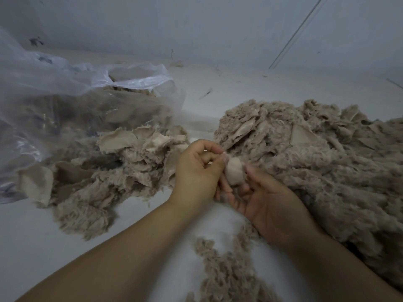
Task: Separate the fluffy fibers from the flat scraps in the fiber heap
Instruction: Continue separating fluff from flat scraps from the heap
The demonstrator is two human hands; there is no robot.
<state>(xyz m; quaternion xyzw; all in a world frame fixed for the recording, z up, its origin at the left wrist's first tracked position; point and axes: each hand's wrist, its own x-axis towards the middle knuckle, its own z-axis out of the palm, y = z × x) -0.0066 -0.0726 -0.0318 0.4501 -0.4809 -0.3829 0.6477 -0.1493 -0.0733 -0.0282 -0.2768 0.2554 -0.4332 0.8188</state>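
With the left hand (196, 171) pinching the flat scrap (234, 173) cradled in the loosely curled right hand (268, 205), peel fluff off gently.

A bare, workshop-like sorting space rather than a furnished room: a plain pale floor (239, 90) meets a scuffed grey wall (196, 25) across the top of the frame, heaps of tan fleece offcuts (316, 153) cover the right and centre, and a clear plastic sack (54, 94) of scraps slumps at upper left
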